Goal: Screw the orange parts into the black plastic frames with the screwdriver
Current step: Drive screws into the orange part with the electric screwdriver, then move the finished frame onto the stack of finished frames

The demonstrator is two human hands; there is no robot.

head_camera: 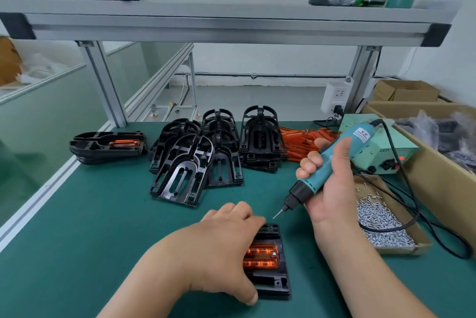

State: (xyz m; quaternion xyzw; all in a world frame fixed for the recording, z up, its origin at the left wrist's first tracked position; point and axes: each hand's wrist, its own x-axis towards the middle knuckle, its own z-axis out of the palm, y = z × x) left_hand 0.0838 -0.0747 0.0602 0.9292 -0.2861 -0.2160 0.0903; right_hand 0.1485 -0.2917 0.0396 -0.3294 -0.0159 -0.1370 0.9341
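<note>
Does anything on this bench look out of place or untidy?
Only small things. The cable of the screwdriver lies across the screw tray, and a few screws lie apart from the heap. The spare black frames lean on one another instead of stacking neatly. Nothing looks broken.

Looked like a factory assembly station: green-matted counter (103,214) under an aluminium-profile shelf (226,29). Batch stock was laid out: stacked black frames (219,142), a heap of orange parts (301,142), a carton of loose screws (386,225). The corded electric screwdriver (334,160) ran off a power box (396,153).
</note>
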